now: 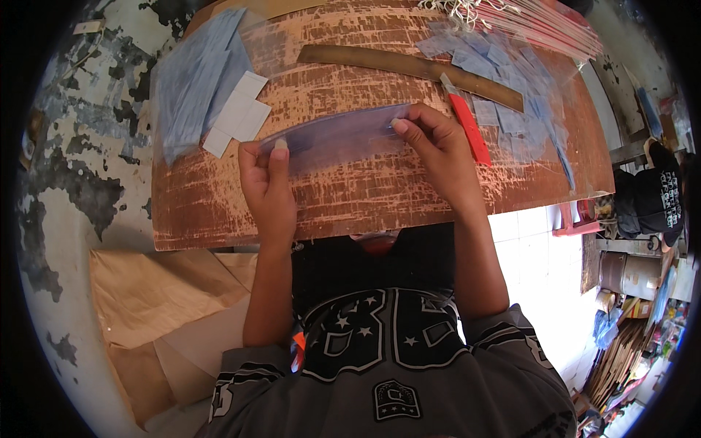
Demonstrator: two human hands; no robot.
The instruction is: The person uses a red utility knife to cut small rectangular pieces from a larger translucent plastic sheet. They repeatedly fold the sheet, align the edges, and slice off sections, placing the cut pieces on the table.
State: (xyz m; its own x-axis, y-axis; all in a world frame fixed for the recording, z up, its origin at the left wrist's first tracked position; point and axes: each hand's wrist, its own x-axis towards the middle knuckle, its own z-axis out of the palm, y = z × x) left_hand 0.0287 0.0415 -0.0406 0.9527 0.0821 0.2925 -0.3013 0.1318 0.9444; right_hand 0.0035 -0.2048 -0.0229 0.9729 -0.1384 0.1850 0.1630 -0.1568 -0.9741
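A clear, bluish plastic sheet (343, 142) is stretched between 2 hands over the near half of the scratched counter (365, 201). The left hand (268, 179) has its grip closed on the sheet's left end, thumb on top; the right hand (439, 146) pinches the right end the same way. Holding both ends probably keeps so limp a film from sagging or folding; whether its near edge touches the counter, I cannot tell. The brown flat strip (409, 67) lies beyond the sheet, with the red cutter (469, 130) slanting beside the right hand, its blade end at the strip's edge, presumably parked within reach. White card pieces (241, 117) sit by the stacked plastic sheets (197, 87) at left, while loose plastic pieces (515, 109) spread at right, perhaps to keep the 2 lots apart.
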